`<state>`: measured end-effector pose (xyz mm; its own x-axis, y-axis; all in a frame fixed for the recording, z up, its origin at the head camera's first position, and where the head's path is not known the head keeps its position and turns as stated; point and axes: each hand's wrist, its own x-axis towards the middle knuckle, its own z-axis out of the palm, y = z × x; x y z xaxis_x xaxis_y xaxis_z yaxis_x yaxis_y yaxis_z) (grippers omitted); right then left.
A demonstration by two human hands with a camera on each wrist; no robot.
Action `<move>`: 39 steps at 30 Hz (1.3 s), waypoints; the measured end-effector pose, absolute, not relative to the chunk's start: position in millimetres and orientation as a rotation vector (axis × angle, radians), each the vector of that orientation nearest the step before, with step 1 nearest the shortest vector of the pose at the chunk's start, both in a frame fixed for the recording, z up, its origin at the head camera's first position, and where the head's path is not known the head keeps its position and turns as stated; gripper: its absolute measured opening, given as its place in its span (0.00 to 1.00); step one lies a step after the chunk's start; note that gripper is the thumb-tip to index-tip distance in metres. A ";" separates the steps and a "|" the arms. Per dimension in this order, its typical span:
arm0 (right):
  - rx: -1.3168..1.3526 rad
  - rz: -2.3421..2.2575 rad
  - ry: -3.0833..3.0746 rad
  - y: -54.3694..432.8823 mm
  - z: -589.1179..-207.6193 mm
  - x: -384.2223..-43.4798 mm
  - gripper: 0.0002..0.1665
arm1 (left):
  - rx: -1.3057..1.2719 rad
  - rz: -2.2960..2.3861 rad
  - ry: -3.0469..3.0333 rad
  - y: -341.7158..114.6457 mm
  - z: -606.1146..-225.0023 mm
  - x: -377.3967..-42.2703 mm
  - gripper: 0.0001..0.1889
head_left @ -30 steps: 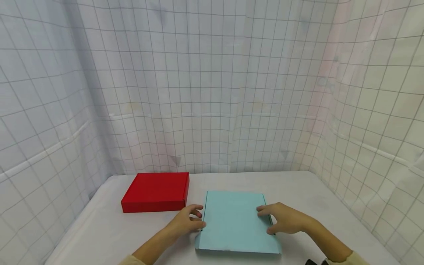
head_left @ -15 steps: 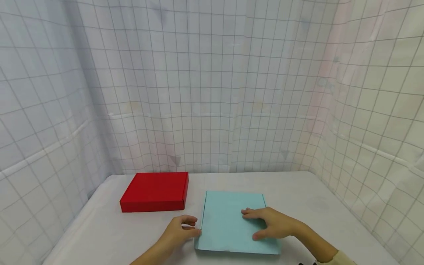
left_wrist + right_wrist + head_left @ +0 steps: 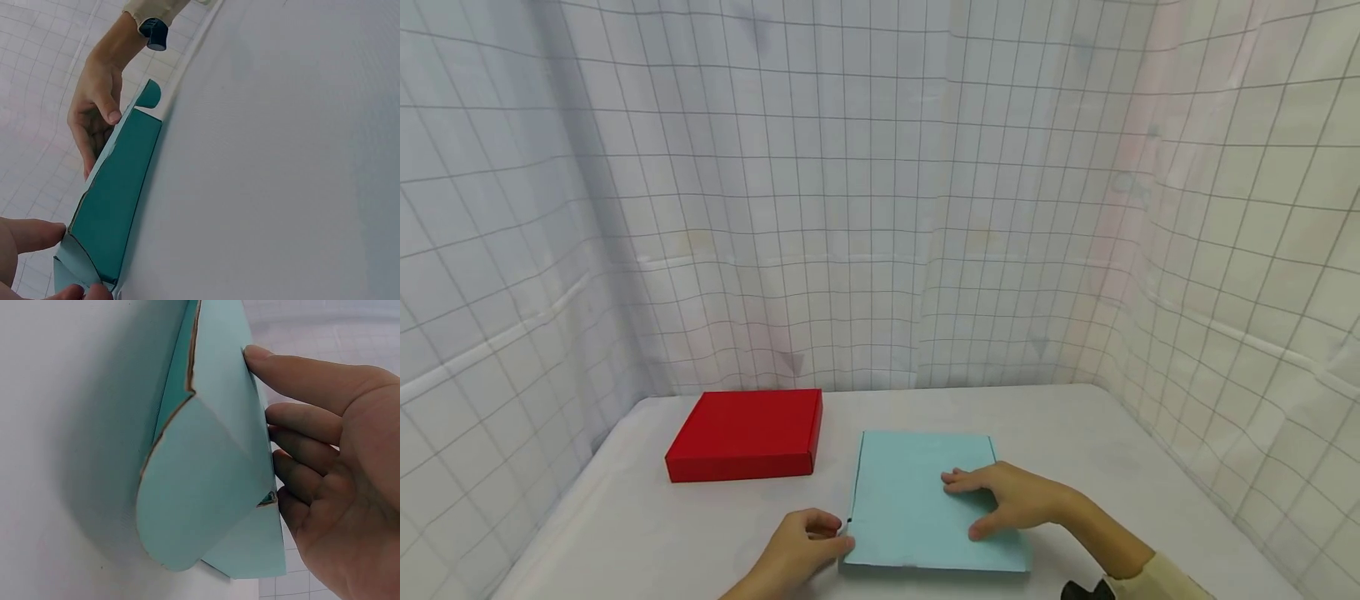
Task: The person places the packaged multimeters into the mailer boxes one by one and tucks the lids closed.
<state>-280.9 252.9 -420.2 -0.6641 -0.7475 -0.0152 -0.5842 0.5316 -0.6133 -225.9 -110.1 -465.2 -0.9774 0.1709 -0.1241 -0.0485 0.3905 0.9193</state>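
A light blue cardboard box [image 3: 902,500] lies on the table with its lid down over it. At the near left corner, my left hand [image 3: 801,550] pinches the lid's small side flap [image 3: 78,259], thumb by the lid edge and fingertips lower down. My right hand [image 3: 1022,497] rests on the right part of the lid, fingers spread. In the right wrist view, a rounded side flap [image 3: 181,494] sticks out at the box's other near corner. The left wrist view shows the darker teal front wall [image 3: 115,194] under the lid's raised front edge.
A closed red box [image 3: 745,425] lies at the back left of the white-covered table [image 3: 587,517]. White curtains with a grid pattern [image 3: 880,208] hang behind and on both sides. A dark device [image 3: 154,34] is on the right wrist.
My left hand has slid along the left side toward the box's near corner. My right hand has moved from the right edge inward onto the lid.
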 end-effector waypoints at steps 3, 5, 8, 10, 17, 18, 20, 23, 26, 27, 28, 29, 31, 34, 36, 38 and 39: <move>-1.101 -0.855 2.489 251.6 -420.7 -281.0 0.43 | 0.080 1.670 2.353 -110.2 -466.1 -224.2 0.21; -1.071 -0.859 2.489 251.8 -420.9 -280.9 0.42 | 0.053 1.680 2.309 -109.2 -466.2 -223.9 0.23; -1.050 -0.847 2.499 252.9 -421.3 -281.2 0.42 | 0.062 1.684 2.273 -108.5 -466.8 -223.9 0.24; -1.043 -0.845 2.499 253.2 -421.4 -281.7 0.42 | 0.073 1.673 2.272 -108.3 -466.5 -223.8 0.24; -1.053 -0.846 2.496 253.8 -422.6 -282.8 0.43 | 0.115 1.710 2.254 -109.4 -465.0 -223.3 0.23; -1.051 -0.846 2.496 253.7 -422.3 -282.6 0.43 | 0.124 1.718 2.250 -109.6 -464.6 -223.3 0.23; -1.046 -0.847 2.497 253.5 -421.3 -282.2 0.43 | 0.145 1.730 2.245 -109.9 -464.3 -223.6 0.23; -1.046 -0.843 2.501 253.5 -420.3 -281.4 0.43 | 0.175 1.718 2.266 -110.2 -463.6 -224.4 0.24; -1.063 -0.856 2.494 253.1 -420.3 -280.8 0.43 | 0.199 1.703 2.288 -110.8 -463.4 -225.6 0.24; -1.078 -0.858 2.493 253.0 -420.5 -280.6 0.44 | 0.208 1.699 2.293 -111.2 -463.6 -225.9 0.24; -1.091 -0.860 2.491 252.8 -420.7 -280.3 0.44 | 0.213 1.702 2.288 -111.6 -463.8 -226.2 0.24; -1.102 -0.858 2.494 252.8 -421.2 -280.2 0.44 | 0.217 1.699 2.288 -112.0 -464.1 -226.7 0.24; -1.115 -0.864 2.494 252.9 -422.1 -279.9 0.44 | 0.228 1.694 2.286 -112.8 -465.2 -227.7 0.24; -1.132 -0.857 2.505 253.4 -423.4 -279.0 0.44 | 0.239 1.685 2.285 -114.1 -466.2 -229.2 0.25; -1.146 -0.854 2.515 254.1 -424.2 -278.4 0.43 | 0.254 1.686 2.277 -114.4 -466.5 -230.2 0.25; -1.168 -0.831 2.536 255.6 -425.3 -277.8 0.43 | 0.287 1.688 2.275 -114.4 -466.2 -230.6 0.26; -1.180 -0.817 2.551 256.5 -426.0 -277.6 0.43 | 0.304 1.685 2.279 -114.4 -465.9 -230.8 0.26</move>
